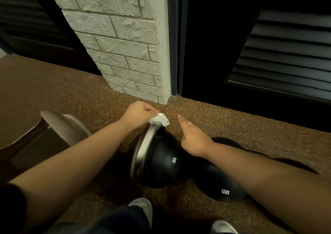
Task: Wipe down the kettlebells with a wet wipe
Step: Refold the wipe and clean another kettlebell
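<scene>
Pinching a crumpled white wet wipe [160,119] between thumb and fingers, the left hand [138,113] presses it onto the far end of the steel handle [144,148] of a black kettlebell marked 8KG [161,164]. That kettlebell sits on the speckled brown floor [223,124] directly below and between the two forearms, its handle blurred. The right hand [192,138] hovers just right of the wipe, open with fingers stretched forward, holding nothing and not touching the handle. Under the right forearm lies a second black kettlebell marked 12KG [222,189], just beside the first. Beyond the left hand stands a pale brick pillar [125,46]. Below the hands, near the bottom edge, show two shoe tips [143,207]
</scene>
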Demonstrator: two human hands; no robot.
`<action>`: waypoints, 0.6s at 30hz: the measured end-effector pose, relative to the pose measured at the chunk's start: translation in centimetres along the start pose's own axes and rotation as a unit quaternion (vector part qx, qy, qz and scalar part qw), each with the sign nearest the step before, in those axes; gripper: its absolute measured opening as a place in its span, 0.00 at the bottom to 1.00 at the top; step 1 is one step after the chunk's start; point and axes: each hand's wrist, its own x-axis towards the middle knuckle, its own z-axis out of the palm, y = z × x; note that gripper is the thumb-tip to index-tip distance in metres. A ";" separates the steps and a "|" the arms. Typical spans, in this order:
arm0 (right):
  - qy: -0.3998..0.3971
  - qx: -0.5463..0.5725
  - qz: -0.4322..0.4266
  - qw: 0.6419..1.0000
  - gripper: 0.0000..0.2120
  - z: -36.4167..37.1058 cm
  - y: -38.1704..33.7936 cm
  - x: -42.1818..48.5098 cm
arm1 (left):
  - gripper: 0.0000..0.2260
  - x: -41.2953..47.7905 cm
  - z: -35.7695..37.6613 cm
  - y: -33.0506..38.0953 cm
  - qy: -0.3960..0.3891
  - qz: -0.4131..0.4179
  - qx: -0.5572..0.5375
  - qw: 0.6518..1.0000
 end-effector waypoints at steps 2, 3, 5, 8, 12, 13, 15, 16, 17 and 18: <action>-0.007 -0.003 0.003 1.000 0.40 0.3 0.1 0.2 | 0.07 0.5 -0.2 0.9 -0.020 -0.002 0.040 0.999; -0.003 0.000 0.001 1.000 0.40 0.3 -0.1 0.3 | 0.08 0.8 -0.2 1.4 -0.032 -0.006 0.064 0.997; 0.012 0.010 0.000 1.000 0.38 0.5 -0.5 0.7 | 0.09 1.0 -0.2 2.3 -0.044 -0.008 0.111 0.993; 0.055 0.043 -0.001 0.998 0.35 1.1 -0.7 1.3 | 0.09 0.8 -0.2 3.2 -0.050 0.029 0.165 0.985; 0.144 0.102 -0.007 0.984 0.32 2.3 -0.6 2.0 | 0.11 0.8 0.2 4.6 -0.065 0.098 0.326 0.938; 0.162 0.120 -0.009 0.979 0.31 2.7 -0.6 2.0 | 0.11 0.7 0.5 5.0 -0.070 0.099 0.359 0.925; 0.172 0.153 -0.023 0.973 0.29 3.9 -0.6 2.1 | 0.11 0.0 1.6 5.8 -0.080 0.096 0.419 0.899; 0.171 0.169 -0.029 0.970 0.28 4.5 -0.7 2.2 | 0.13 -0.4 2.4 6.1 -0.078 0.101 0.441 0.888; 0.171 0.186 -0.031 0.967 0.26 5.2 -0.7 2.3 | 0.14 -0.8 3.2 6.3 -0.075 0.103 0.467 0.875; 0.172 0.201 -0.032 0.964 0.25 5.8 -0.6 2.3 | 0.15 -0.9 3.9 6.3 -0.074 0.099 0.488 0.864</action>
